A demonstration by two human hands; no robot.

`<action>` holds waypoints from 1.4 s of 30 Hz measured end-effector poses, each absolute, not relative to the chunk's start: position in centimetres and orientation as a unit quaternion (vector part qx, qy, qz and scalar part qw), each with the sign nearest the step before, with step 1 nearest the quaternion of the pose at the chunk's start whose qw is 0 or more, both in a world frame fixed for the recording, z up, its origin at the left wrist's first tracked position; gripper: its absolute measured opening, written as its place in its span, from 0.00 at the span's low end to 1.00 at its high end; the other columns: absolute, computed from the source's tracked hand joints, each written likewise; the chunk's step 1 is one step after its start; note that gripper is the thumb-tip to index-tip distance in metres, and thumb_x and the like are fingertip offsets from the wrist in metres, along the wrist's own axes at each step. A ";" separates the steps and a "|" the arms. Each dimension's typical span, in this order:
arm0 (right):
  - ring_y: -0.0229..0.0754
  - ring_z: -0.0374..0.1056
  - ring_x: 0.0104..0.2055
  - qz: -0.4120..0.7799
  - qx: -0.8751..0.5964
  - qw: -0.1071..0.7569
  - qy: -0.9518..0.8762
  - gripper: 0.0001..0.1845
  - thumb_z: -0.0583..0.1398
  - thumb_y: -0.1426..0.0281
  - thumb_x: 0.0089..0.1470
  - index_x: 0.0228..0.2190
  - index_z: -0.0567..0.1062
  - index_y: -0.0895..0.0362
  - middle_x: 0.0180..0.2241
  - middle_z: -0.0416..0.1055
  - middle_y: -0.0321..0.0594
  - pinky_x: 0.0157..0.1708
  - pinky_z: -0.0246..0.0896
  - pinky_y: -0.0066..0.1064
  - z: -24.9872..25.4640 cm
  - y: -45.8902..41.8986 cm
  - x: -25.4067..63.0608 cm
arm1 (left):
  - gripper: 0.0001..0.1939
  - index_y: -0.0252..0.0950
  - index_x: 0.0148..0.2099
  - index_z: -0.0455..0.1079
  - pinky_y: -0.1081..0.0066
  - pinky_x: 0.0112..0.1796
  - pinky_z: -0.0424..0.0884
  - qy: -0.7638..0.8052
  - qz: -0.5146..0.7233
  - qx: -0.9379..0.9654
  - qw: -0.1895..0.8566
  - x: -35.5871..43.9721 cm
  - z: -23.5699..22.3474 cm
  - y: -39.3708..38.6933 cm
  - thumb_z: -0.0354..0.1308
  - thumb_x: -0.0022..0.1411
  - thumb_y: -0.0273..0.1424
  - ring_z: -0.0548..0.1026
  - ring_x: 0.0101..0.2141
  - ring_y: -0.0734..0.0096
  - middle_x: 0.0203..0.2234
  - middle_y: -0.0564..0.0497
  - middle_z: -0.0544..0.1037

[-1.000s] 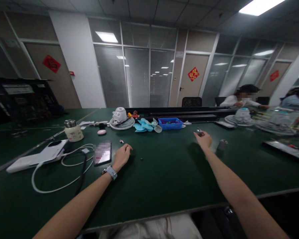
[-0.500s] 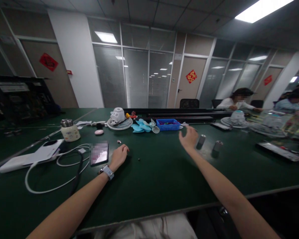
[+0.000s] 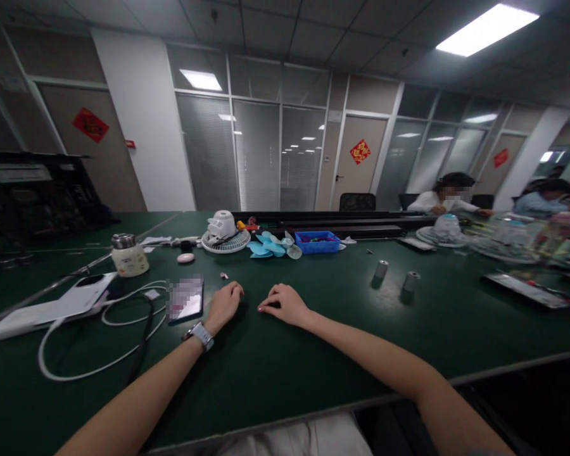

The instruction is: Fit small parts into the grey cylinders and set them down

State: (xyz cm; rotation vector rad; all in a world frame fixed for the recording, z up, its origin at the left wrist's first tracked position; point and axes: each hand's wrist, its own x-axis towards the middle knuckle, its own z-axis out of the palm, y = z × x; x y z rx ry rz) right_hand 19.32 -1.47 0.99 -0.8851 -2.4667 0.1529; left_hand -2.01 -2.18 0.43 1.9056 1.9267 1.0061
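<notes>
Two bare hands are low over one green table [image 3: 285,373], near the middle of the frame. The right hand [image 3: 287,305] has its thumb and forefinger brought together at the tips; whether something tiny is pinched there I cannot tell. The left hand [image 3: 224,306], a watch [image 3: 200,335] on its wrist, has loosely bent fingers — how far apart their tips are, and whether they hold anything, is hidden. Nearest the left hand lie one dark-edged phone [image 3: 186,299] and one small earbud [image 3: 224,276].

Two metal cylinders [image 3: 381,269] stand apart, right of centre, with one small pin [image 3: 370,252] above them in the frame. Across the centre sit one blue tray [image 3: 317,242], one light blue fan blade set [image 3: 267,245] and one white fan part [image 3: 222,225] on a round grille [image 3: 235,243]. At left are one bottle [image 3: 130,259], one pink case [image 3: 185,258] and one white power bank [image 3: 23,320].

Three red diamond signs [image 3: 360,152] hang on doors; the middle one has gold characters — too small to read surely. At least two people [image 3: 451,193] sit at the right.
</notes>
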 end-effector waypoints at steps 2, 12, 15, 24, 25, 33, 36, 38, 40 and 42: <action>0.39 0.61 0.38 0.032 -0.307 0.249 -0.918 0.14 0.57 0.58 0.55 0.38 0.78 0.49 0.34 0.68 0.38 0.36 0.53 0.31 1.2 -1.7 19.4 | 0.15 0.39 0.29 0.66 0.73 0.28 0.58 0.657 0.347 0.656 0.129 -2.1 0.4 -2.1 0.41 0.59 0.34 0.71 0.27 0.69 0.22 0.53 0.73; 0.39 0.65 0.38 0.000 -0.318 0.284 -0.905 0.13 0.56 0.61 0.57 0.37 0.78 0.51 0.35 0.72 0.38 0.37 0.54 0.31 2.4 -0.8 21.3 | 0.14 0.39 0.29 0.66 0.73 0.28 0.59 0.657 0.335 0.663 0.131 -1.9 0.8 -2.5 0.41 0.60 0.33 0.71 0.26 0.69 0.21 0.53 0.73; 0.41 0.66 0.39 -0.049 -0.443 0.384 -0.809 0.16 0.54 0.60 0.58 0.36 0.78 0.53 0.36 0.74 0.41 0.40 0.56 0.33 4.7 2.1 28.0 | 0.14 0.39 0.29 0.66 0.74 0.28 0.59 0.655 0.332 0.666 0.134 -1.9 0.9 -2.5 0.41 0.60 0.33 0.71 0.27 0.70 0.22 0.53 0.73; 0.50 0.69 0.38 -0.140 -0.789 0.385 -0.458 0.19 0.53 0.62 0.57 0.40 0.78 0.58 0.37 0.75 0.52 0.35 0.58 0.35 3.7 6.4 47.2 | 0.15 0.39 0.29 0.67 0.73 0.28 0.58 0.650 0.334 0.671 0.127 -1.9 0.5 -2.4 0.41 0.60 0.34 0.71 0.27 0.69 0.22 0.53 0.73; 0.51 0.69 0.37 -0.126 -0.805 0.365 -0.451 0.18 0.54 0.61 0.56 0.40 0.78 0.57 0.36 0.75 0.52 0.34 0.58 0.35 3.3 6.4 47.5 | 0.15 0.39 0.29 0.67 0.73 0.28 0.58 0.650 0.334 0.670 0.129 -2.0 0.4 -2.3 0.41 0.60 0.34 0.71 0.27 0.69 0.22 0.53 0.73; 0.52 0.71 0.38 -0.118 -0.822 0.328 -0.451 0.19 0.52 0.61 0.57 0.40 0.78 0.55 0.36 0.75 0.53 0.34 0.61 0.37 3.0 6.6 47.1 | 0.15 0.39 0.30 0.68 0.73 0.28 0.59 0.650 0.335 0.670 0.133 -1.9 0.4 -2.4 0.41 0.60 0.34 0.71 0.28 0.69 0.23 0.53 0.73; 0.53 0.71 0.38 -0.112 -0.835 0.309 -0.441 0.19 0.53 0.62 0.56 0.38 0.79 0.58 0.34 0.74 0.56 0.34 0.61 0.38 3.1 6.8 46.9 | 0.15 0.39 0.30 0.68 0.73 0.28 0.58 0.652 0.328 0.671 0.133 -1.8 0.6 -2.5 0.41 0.60 0.34 0.71 0.28 0.69 0.23 0.53 0.74; 0.54 0.71 0.37 -0.110 -0.842 0.295 -0.438 0.19 0.52 0.63 0.56 0.36 0.79 0.62 0.33 0.74 0.58 0.34 0.62 0.39 3.1 6.9 46.7 | 0.15 0.39 0.30 0.68 0.73 0.28 0.58 0.653 0.324 0.672 0.132 -1.8 0.8 -2.6 0.41 0.60 0.34 0.71 0.28 0.69 0.23 0.52 0.74; 0.54 0.71 0.38 -0.120 -0.835 0.288 -0.454 0.19 0.52 0.63 0.55 0.36 0.78 0.63 0.33 0.73 0.58 0.35 0.62 0.40 2.9 6.9 46.5 | 0.15 0.39 0.30 0.68 0.73 0.28 0.58 0.654 0.321 0.672 0.131 -1.7 0.8 -2.6 0.41 0.60 0.34 0.71 0.28 0.69 0.24 0.52 0.74; 0.55 0.71 0.38 -0.129 -0.825 0.281 -0.474 0.21 0.54 0.59 0.54 0.39 0.76 0.63 0.34 0.73 0.58 0.36 0.62 0.40 2.6 6.9 46.4 | 0.15 0.39 0.30 0.68 0.73 0.28 0.58 0.655 0.319 0.673 0.132 -1.7 0.8 -2.6 0.41 0.60 0.34 0.72 0.28 0.69 0.24 0.53 0.74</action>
